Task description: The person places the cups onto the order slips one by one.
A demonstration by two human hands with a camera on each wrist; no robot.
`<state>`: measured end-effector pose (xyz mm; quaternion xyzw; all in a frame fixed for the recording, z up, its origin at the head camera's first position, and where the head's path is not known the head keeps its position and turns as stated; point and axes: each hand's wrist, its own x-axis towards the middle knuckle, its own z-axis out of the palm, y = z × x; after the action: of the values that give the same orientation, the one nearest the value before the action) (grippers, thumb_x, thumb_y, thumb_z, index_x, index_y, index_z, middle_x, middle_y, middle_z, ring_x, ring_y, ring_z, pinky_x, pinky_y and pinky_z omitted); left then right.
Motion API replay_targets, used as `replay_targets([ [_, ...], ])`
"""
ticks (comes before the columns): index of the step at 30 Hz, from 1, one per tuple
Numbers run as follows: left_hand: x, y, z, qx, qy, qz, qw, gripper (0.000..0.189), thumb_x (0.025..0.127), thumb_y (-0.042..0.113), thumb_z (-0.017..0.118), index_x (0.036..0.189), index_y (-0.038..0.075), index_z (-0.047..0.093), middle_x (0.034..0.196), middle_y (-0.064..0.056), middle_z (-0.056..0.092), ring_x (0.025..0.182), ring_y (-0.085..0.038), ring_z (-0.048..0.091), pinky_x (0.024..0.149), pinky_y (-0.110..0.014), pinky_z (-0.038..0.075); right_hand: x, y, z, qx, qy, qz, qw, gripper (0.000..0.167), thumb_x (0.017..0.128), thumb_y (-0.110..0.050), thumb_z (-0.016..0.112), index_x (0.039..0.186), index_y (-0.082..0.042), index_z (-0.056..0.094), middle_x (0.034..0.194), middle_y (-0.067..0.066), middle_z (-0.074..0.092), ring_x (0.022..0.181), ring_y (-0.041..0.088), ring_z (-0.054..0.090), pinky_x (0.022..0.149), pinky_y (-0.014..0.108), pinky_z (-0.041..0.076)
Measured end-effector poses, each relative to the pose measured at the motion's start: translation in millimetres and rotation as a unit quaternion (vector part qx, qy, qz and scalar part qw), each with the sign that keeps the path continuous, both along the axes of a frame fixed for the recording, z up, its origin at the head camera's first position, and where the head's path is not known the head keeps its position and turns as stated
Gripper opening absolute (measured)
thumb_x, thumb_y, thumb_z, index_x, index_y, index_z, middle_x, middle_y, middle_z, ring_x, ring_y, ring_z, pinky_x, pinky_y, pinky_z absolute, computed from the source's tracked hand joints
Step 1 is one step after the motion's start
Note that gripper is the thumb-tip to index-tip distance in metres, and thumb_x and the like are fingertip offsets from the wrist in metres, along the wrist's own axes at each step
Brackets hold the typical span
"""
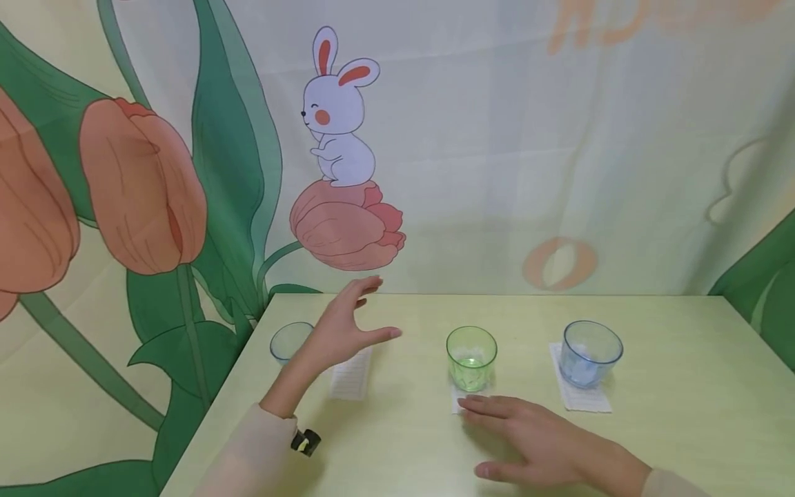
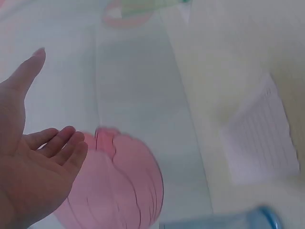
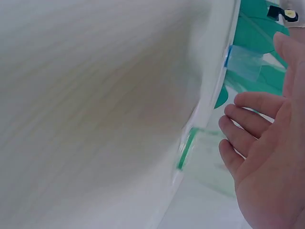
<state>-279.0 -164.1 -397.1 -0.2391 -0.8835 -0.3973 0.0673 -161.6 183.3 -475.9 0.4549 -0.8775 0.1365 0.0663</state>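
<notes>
My left hand [image 1: 340, 333] is raised over the far left of the table, thumb and fingers spread apart, holding nothing. Behind it, partly hidden, stands a pale blue glass [image 1: 287, 339], with a lined paper slip [image 1: 351, 378] to its right. In the left wrist view the same slip [image 2: 263, 138] lies flat on the tabletop. My right hand [image 1: 533, 442] hovers at the front with fingers extended and thumb apart, also holding nothing. Its fingertips overlap the paper slip [image 1: 457, 402] under a green glass [image 1: 472, 348] in the head view.
To the right, a blue glass [image 1: 590, 352] stands on another paper slip [image 1: 586, 399]. The pale wooden table [image 1: 689, 386] ends at the back against a hanging cloth [image 1: 459, 172] printed with tulips and a rabbit. A small dark strap piece [image 1: 306, 442] sits at the left cuff.
</notes>
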Motion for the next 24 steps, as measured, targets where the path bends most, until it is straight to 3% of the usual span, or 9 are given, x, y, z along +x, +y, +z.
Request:
replay_targets([
  [7,-2.5,-54.0,4.2,-0.019,-0.009,0.051,0.9985,0.102,0.082,0.049,0.092,0.161,0.014,0.040,0.160,-0.005,0.047,0.147,-0.027,0.045,0.121,-0.048,0.040,-2.6,-29.3,2.3,-0.018,0.015,0.019,0.9995,0.077,0.104,-0.064,0.055,0.157,-0.007,0.052,0.165,0.005,0.045,0.149,0.027,0.046,0.115,0.048,0.046],
  [14,-4.2,-109.8,-10.3,-0.015,-0.036,0.077,0.9963,0.102,0.083,0.052,0.090,0.163,0.015,0.038,0.163,-0.007,0.044,0.150,-0.029,0.041,0.122,-0.055,0.036,-12.6,-64.3,2.0,-0.003,-0.008,0.014,0.9999,0.082,0.105,-0.067,0.048,0.160,-0.006,0.047,0.168,0.007,0.040,0.153,0.027,0.041,0.121,0.048,0.038],
  [24,-6.4,-146.0,-32.2,-0.012,-0.072,0.078,0.9943,0.093,0.086,0.043,0.089,0.160,0.013,0.042,0.160,-0.015,0.047,0.148,-0.036,0.042,0.122,-0.060,0.034,-35.5,-116.6,-3.1,0.031,-0.008,0.024,0.9992,0.086,0.106,-0.071,0.040,0.161,-0.005,0.044,0.170,0.008,0.036,0.156,0.024,0.036,0.125,0.043,0.033],
])
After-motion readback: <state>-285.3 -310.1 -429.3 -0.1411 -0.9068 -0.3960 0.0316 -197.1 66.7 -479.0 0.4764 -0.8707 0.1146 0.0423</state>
